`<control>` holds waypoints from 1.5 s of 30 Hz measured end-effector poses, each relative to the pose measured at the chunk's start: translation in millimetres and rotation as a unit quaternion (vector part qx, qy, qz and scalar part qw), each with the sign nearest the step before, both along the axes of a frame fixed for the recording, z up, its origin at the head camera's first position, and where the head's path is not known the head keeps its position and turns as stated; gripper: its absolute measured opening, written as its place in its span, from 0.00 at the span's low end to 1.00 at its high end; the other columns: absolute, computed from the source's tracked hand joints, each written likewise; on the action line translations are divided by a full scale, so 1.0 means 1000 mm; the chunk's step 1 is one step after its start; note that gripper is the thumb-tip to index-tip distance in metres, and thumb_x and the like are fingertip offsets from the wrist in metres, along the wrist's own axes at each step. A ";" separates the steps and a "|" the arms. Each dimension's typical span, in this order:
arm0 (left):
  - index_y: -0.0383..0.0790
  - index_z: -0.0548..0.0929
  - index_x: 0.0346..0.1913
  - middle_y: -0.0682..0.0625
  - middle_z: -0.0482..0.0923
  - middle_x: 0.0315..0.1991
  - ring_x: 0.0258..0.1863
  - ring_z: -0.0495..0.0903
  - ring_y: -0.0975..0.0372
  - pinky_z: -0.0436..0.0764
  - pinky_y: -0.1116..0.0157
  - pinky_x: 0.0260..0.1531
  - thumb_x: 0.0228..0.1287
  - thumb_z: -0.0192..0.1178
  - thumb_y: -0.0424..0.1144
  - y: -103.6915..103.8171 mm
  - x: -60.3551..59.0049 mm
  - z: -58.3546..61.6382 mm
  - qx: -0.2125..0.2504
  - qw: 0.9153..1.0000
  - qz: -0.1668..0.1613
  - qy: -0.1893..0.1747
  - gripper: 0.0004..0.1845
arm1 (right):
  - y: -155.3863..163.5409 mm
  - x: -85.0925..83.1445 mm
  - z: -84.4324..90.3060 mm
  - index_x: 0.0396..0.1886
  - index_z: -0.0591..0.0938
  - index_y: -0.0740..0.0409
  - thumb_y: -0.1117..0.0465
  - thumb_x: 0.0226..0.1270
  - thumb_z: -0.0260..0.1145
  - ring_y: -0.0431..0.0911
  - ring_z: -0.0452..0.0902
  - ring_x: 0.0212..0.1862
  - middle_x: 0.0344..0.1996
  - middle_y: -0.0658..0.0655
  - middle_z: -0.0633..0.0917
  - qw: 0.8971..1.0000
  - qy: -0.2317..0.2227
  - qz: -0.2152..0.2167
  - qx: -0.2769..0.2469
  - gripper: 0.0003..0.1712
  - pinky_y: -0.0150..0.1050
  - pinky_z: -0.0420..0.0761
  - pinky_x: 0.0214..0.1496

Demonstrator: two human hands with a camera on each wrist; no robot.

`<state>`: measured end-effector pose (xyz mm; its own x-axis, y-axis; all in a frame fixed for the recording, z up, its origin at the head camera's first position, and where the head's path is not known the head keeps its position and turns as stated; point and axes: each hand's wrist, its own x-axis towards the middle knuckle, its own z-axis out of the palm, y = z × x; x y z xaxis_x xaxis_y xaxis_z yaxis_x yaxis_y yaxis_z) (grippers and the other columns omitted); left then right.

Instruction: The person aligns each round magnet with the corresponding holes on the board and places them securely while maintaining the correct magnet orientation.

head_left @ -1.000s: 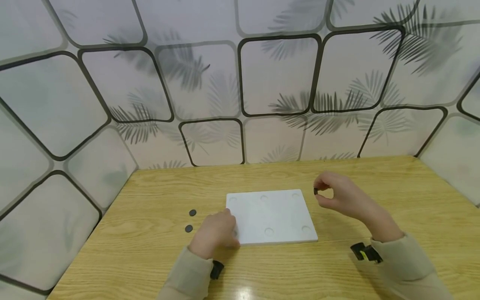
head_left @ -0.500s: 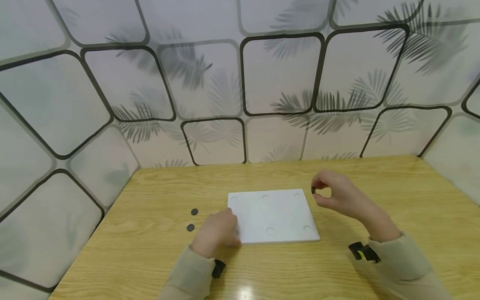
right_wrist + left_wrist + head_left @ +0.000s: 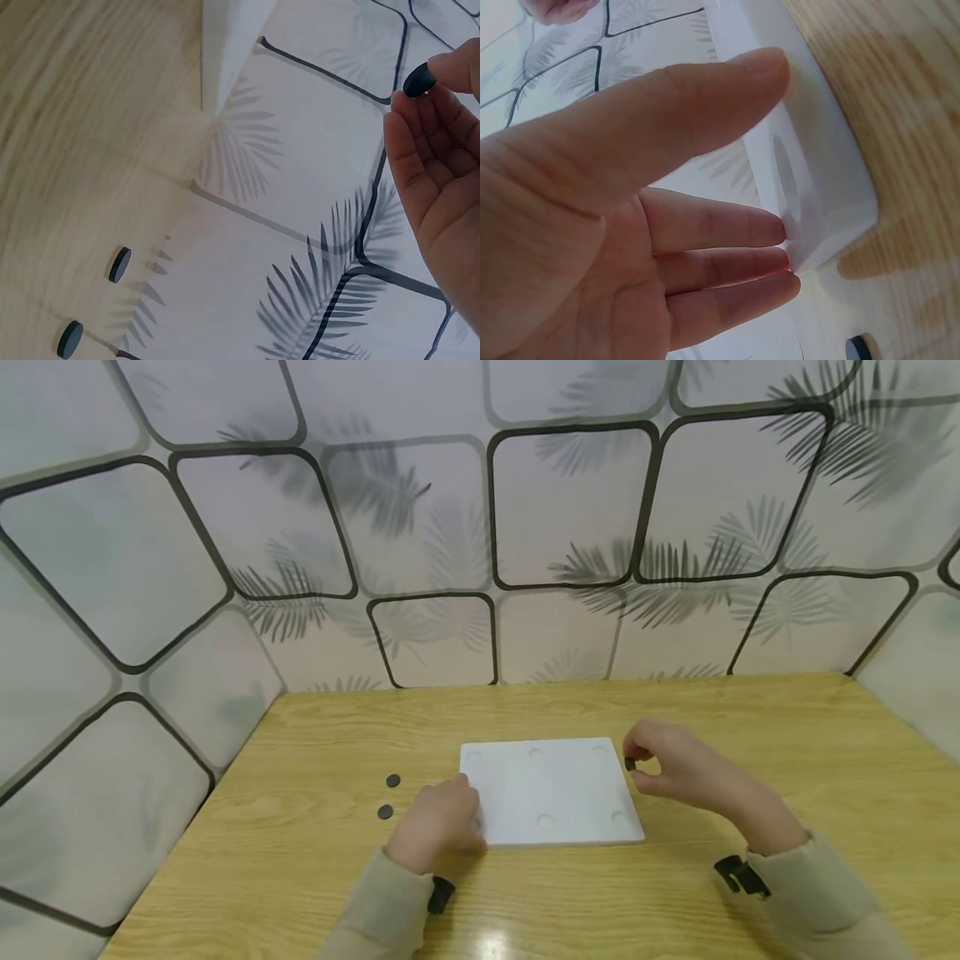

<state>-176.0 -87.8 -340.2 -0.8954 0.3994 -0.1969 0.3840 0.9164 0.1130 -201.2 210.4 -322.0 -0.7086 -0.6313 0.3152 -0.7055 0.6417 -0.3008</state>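
Observation:
A white board [image 3: 555, 793] with shallow round recesses lies on the table. My left hand [image 3: 442, 818] rests at its left end; in the left wrist view the fingers [image 3: 727, 266] stretch nearly straight to the board's side, and the thumb [image 3: 757, 71] overlaps its near edge. Just off the board's right edge, my right hand [image 3: 678, 768] pinches a small black disc [image 3: 420, 80] between thumb and fingertips, above the table. Left of the board lie two similar black discs [image 3: 393, 780] flat on the wood.
In the right wrist view, two more black discs [image 3: 120, 264] lie on the wooden table [image 3: 300, 868] to the board's right; the right arm hides them in the head view. A patterned curtain-like backdrop [image 3: 570, 510] rises behind the table and at both sides.
The right hand with the black disc has lowered slightly toward the front, close to the board's right edge. My left hand stays at the board's left end. The head view has shifted slightly.

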 end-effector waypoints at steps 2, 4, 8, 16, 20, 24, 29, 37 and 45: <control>0.40 0.73 0.21 0.52 0.65 0.24 0.22 0.65 0.62 0.69 0.64 0.23 0.38 0.69 0.44 0.000 0.000 0.000 -0.002 1.000 -0.002 0.004 0.15 | -0.001 0.000 -0.001 0.28 0.73 0.56 0.72 0.46 0.65 0.42 0.70 0.30 0.27 0.46 0.73 1.000 -0.009 0.007 0.013 0.12 0.37 0.74 0.32; 0.40 0.74 0.21 0.52 0.65 0.24 0.22 0.65 0.62 0.69 0.64 0.22 0.38 0.69 0.44 0.000 -0.001 0.001 -0.003 1.000 -0.001 0.005 0.15 | -0.002 -0.001 -0.002 0.27 0.73 0.55 0.72 0.46 0.64 0.40 0.69 0.29 0.26 0.45 0.72 0.999 -0.014 0.016 0.026 0.11 0.36 0.73 0.31; 0.40 0.74 0.21 0.52 0.65 0.24 0.21 0.65 0.62 0.68 0.65 0.21 0.38 0.70 0.43 0.000 0.000 0.003 0.001 1.000 0.009 0.001 0.15 | -0.005 -0.001 -0.004 0.26 0.72 0.54 0.71 0.48 0.62 0.37 0.64 0.27 0.25 0.45 0.70 0.998 -0.020 0.030 0.057 0.10 0.32 0.69 0.27; 0.39 0.75 0.22 0.52 0.65 0.24 0.20 0.65 0.63 0.68 0.66 0.20 0.38 0.71 0.43 0.002 0.001 0.006 0.007 1.000 0.013 0.001 0.15 | -0.007 -0.001 -0.006 0.25 0.72 0.53 0.72 0.48 0.63 0.37 0.62 0.25 0.25 0.45 0.69 0.993 -0.058 0.050 0.095 0.11 0.30 0.67 0.25; 0.39 0.75 0.21 0.52 0.65 0.24 0.20 0.65 0.63 0.68 0.66 0.20 0.38 0.71 0.44 0.003 0.001 0.006 0.003 1.000 0.013 -0.001 0.15 | -0.009 -0.001 -0.011 0.23 0.72 0.52 0.71 0.47 0.64 0.37 0.61 0.25 0.24 0.45 0.68 0.989 -0.078 0.048 0.117 0.11 0.30 0.66 0.25; 0.39 0.75 0.21 0.52 0.66 0.24 0.20 0.65 0.63 0.69 0.66 0.20 0.38 0.70 0.44 0.003 0.001 0.006 0.000 1.000 0.011 -0.003 0.15 | -0.012 0.000 -0.015 0.22 0.71 0.52 0.69 0.47 0.64 0.38 0.60 0.24 0.22 0.44 0.67 0.984 -0.089 0.042 0.145 0.11 0.31 0.64 0.24; 0.40 0.75 0.21 0.52 0.66 0.24 0.20 0.65 0.63 0.68 0.67 0.20 0.38 0.70 0.44 0.002 0.001 0.005 0.001 1.000 0.012 -0.002 0.15 | -0.018 0.000 -0.019 0.21 0.70 0.51 0.67 0.48 0.65 0.39 0.59 0.22 0.20 0.45 0.66 0.978 -0.100 0.033 0.181 0.12 0.32 0.62 0.23; 0.39 0.76 0.21 0.52 0.66 0.24 0.20 0.65 0.63 0.68 0.67 0.20 0.38 0.70 0.44 0.002 0.000 0.003 -0.002 1.000 0.011 -0.002 0.15 | -0.025 0.003 -0.027 0.18 0.68 0.51 0.69 0.43 0.64 0.39 0.56 0.21 0.18 0.44 0.63 0.978 -0.060 0.044 0.197 0.13 0.32 0.59 0.22; 0.39 0.77 0.23 0.53 0.66 0.24 0.21 0.66 0.63 0.69 0.66 0.21 0.38 0.71 0.45 0.002 0.000 0.001 -0.007 1.000 0.013 -0.008 0.16 | -0.028 0.005 -0.031 0.17 0.65 0.50 0.71 0.40 0.62 0.39 0.54 0.20 0.17 0.45 0.62 0.977 -0.050 0.045 0.204 0.15 0.32 0.57 0.22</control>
<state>-176.1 -85.3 -339.6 -0.9018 0.3740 -0.2164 0.3590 0.9272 0.1066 -195.8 182.8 -352.6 -0.6590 -0.7509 -0.0430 -0.7448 0.6594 -0.1024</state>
